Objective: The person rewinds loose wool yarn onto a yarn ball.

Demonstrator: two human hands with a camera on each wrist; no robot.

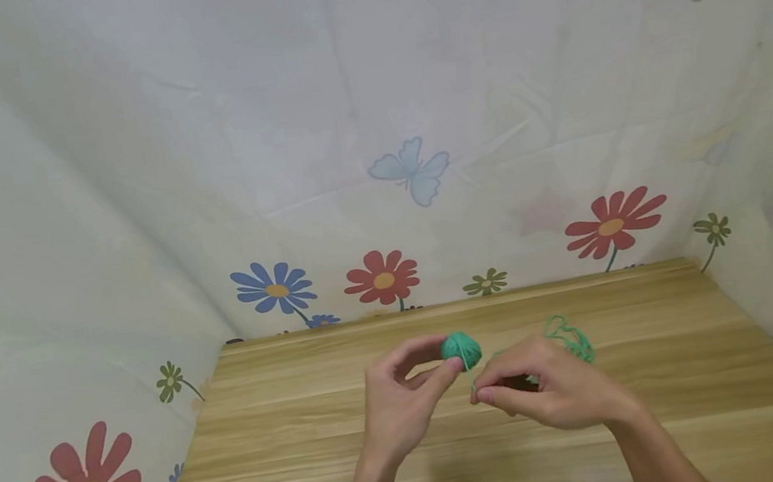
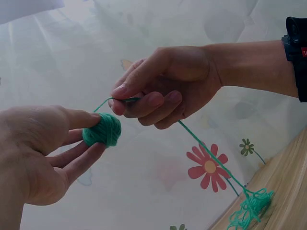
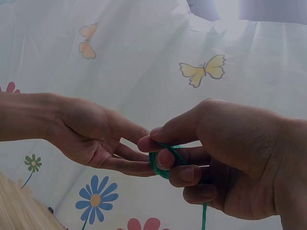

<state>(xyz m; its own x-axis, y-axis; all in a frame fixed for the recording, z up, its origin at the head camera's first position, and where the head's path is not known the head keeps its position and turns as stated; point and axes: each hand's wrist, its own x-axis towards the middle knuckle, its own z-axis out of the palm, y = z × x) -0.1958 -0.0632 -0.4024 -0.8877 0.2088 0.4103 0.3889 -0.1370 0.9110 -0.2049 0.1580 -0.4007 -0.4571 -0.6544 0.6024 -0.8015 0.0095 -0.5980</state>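
Observation:
A small green ball of yarn (image 1: 461, 350) is held between the thumb and fingertips of my left hand (image 1: 402, 400), above the table. My right hand (image 1: 550, 384), just to its right, pinches the yarn strand (image 2: 102, 105) between thumb and index finger. From there the strand passes through the curled fingers and runs down to a loose heap of green yarn (image 2: 250, 209) on the table. In the right wrist view, the fingers of my right hand (image 3: 235, 158) hide much of the ball.
The wooden table (image 1: 295, 432) lies beneath both hands. A pale cloth (image 1: 277, 123) printed with flowers and butterflies rises behind it and along both sides. On the right wrist sits a dark strapped device (image 2: 296, 60).

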